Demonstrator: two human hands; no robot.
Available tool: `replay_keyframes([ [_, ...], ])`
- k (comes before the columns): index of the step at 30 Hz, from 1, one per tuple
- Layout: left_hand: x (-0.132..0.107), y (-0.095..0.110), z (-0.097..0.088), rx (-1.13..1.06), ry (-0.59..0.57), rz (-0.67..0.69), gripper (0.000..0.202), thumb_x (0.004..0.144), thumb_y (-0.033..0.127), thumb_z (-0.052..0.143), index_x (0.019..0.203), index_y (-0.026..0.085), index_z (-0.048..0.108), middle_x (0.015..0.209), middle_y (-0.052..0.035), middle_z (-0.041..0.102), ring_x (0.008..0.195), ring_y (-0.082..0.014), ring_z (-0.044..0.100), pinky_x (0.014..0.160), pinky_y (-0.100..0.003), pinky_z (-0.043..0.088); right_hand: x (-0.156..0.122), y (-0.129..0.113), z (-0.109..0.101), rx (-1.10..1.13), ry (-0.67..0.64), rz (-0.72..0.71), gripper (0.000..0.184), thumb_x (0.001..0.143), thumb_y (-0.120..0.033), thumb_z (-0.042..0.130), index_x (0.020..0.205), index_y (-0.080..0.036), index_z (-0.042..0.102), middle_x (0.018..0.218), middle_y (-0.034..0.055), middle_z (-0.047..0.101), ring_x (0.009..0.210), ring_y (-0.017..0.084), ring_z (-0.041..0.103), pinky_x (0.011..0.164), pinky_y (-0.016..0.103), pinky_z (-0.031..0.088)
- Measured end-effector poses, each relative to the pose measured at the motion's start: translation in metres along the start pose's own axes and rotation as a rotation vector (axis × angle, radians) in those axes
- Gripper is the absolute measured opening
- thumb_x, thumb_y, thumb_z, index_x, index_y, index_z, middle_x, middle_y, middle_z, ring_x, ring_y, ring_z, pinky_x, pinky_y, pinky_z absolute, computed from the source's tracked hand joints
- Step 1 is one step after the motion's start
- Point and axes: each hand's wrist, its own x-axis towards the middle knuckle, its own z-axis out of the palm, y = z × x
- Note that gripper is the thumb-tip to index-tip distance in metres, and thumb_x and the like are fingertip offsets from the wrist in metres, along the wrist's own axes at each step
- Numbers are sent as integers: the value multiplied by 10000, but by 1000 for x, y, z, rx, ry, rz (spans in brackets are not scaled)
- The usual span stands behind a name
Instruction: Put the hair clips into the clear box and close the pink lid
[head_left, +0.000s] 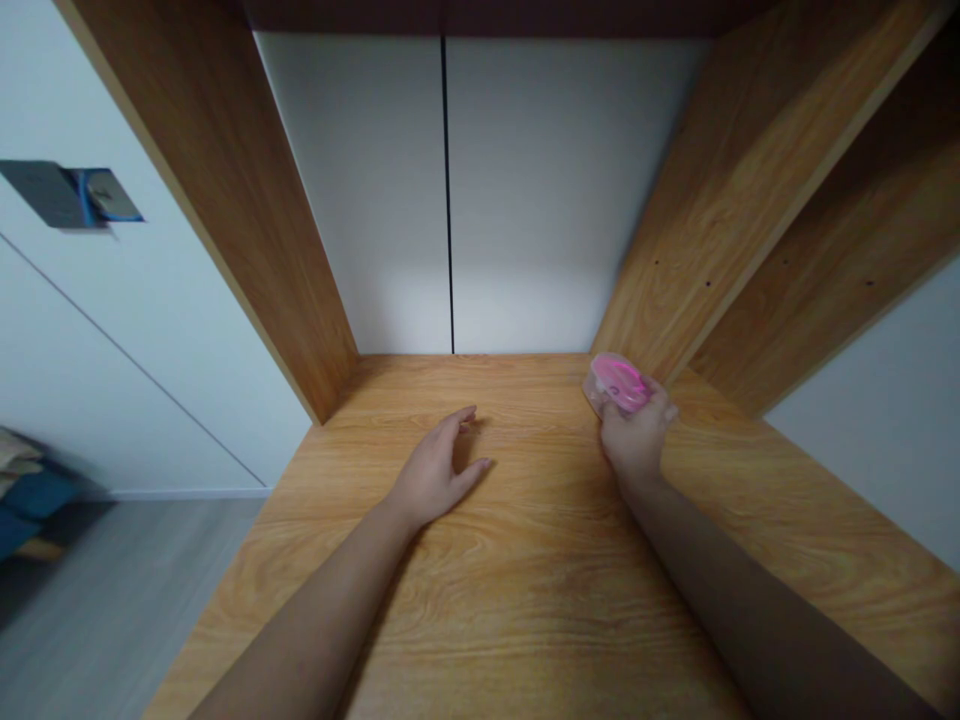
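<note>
My right hand (pixel 636 432) is closed around a small pink and clear plastic object (pixel 616 383), round-topped, held near the back right corner of the wooden desk (pixel 525 580). The object sits close to the right wooden side panel (pixel 720 210). My left hand (pixel 439 468) rests flat on the desk near its middle, fingers stretched out and together, holding nothing. Both forearms reach in from the bottom edge of the view.
The desk lies in a wooden alcove with a left side panel (pixel 225 190) and a white back wall (pixel 480 190) split by a dark vertical seam. Grey floor (pixel 97 600) and a blue item (pixel 30 500) lie at the left.
</note>
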Motion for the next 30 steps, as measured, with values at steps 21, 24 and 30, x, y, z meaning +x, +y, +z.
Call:
replay_keyframes([
  [21, 1, 1, -1, 42, -5, 14, 587, 894, 351, 657, 1418, 208, 431, 1381, -137, 588, 1211, -270, 610, 1055, -482, 494, -8, -23, -4, -74, 127, 60, 482, 714, -306, 731, 1167, -191, 613, 1344, 191, 399, 1254, 402, 458, 1066, 630, 327],
  [24, 0, 0, -1, 49, -10, 13, 581, 895, 354, 657, 1412, 207, 438, 1379, -131, 594, 1214, -270, 608, 1061, -483, 489, -9, -31, -7, -58, 142, -99, 436, 739, -225, 671, 1168, -179, 608, 1381, 191, 396, 1303, 377, 448, 1090, 609, 326],
  [30, 2, 2, -3, 68, -6, 34, 501, 904, 331, 637, 1370, 212, 495, 1338, -119, 626, 1220, -268, 605, 1065, -471, 486, -19, -43, -10, 105, -234, -537, 306, 826, -188, 609, 1129, -230, 624, 1191, 106, 603, 1181, 291, 568, 1049, 520, 430],
])
